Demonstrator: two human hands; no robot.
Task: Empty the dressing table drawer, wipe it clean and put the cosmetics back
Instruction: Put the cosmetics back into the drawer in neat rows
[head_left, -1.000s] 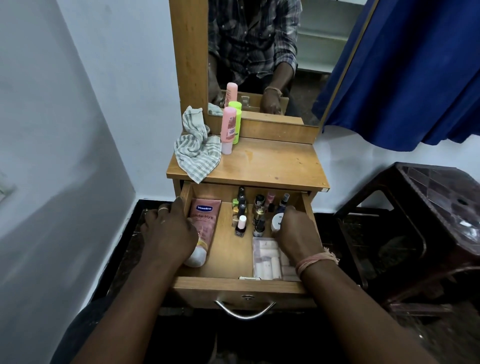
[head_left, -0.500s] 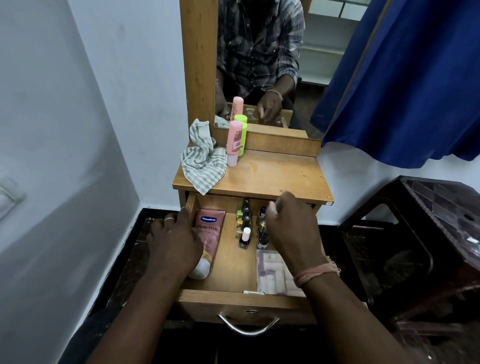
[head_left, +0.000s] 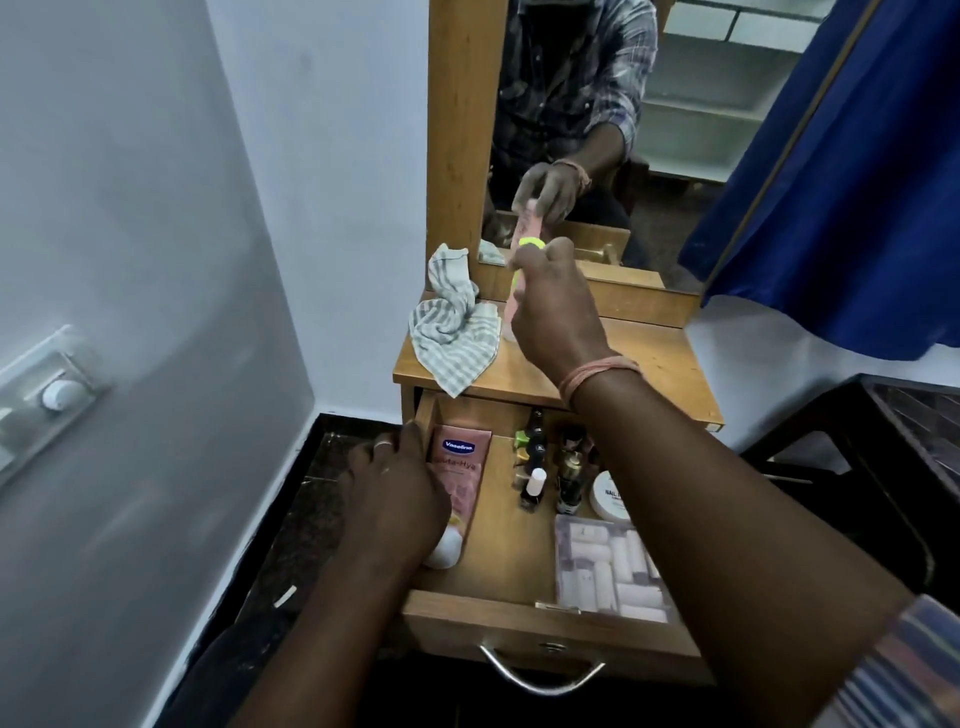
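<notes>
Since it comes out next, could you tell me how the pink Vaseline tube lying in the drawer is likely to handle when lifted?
The pink Vaseline squeeze tube probably flexes under a grip. Lying flat, it seems unlikely to roll. Its round white cap end may feel heavier and droop.

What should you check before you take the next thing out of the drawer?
1. Drawer pulled open: ok.
2. Room on the tabletop for more things: ok, bare wood on its right.
3. Right hand free: cannot tell, it is up at the pink bottle and green bottle, fingers hidden.
4. Left hand on the next thing: ok, it rests on the Vaseline tube.
5. Cloth ready for wiping: ok, on the tabletop.
6. Drawer emptied: not ok, small bottles, jar and box remain.
</notes>
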